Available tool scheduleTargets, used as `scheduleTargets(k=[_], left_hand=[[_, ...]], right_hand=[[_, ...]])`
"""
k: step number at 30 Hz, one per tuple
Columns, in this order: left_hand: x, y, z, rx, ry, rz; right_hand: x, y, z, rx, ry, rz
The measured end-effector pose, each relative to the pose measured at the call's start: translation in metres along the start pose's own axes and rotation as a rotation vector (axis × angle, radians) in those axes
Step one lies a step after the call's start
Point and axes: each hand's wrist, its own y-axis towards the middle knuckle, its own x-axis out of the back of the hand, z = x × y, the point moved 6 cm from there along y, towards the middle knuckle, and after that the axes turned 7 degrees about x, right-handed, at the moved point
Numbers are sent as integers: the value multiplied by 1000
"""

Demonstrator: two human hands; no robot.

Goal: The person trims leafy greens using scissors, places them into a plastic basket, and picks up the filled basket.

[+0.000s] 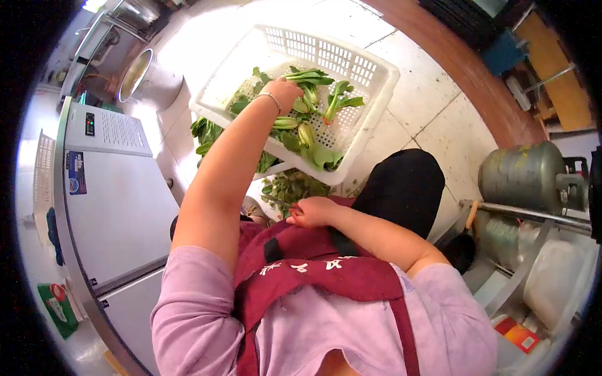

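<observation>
My left hand [286, 94], with a bracelet at its wrist, reaches into a white perforated basket [387, 78]. Its fingers are bent together on a leafy green [308, 76], their tips partly hidden. Several more green heads with pale stems lie below and beside it, one [338, 101] apart on the right. In my lap, my right hand [315, 212] is closed round the red handle [297, 215] of a tool whose blade is hard to make out. Just beyond that hand is a heap of loose leaves [291, 188], below the basket's near edge.
More greens [205, 133] lie at the basket's left. A metal pot [150, 81] stands on the tiled floor behind a white appliance [119, 207]. At right are a gas cylinder [520, 175] and a metal rack [533, 215]. My black-clad knee [407, 188] is beside the basket.
</observation>
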Motion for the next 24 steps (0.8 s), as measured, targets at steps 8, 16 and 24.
scheduleTargets(k=[8, 16, 24], left_hand=[[-4, 5, -7, -58, 202, -23], [-7, -25, 7, -118, 78, 206], [-37, -29, 10, -60, 34, 311]], right_hand=[[2, 2, -3, -15, 15, 29], [5, 3, 4, -9, 33, 29], [1, 2, 3, -11, 0, 65]])
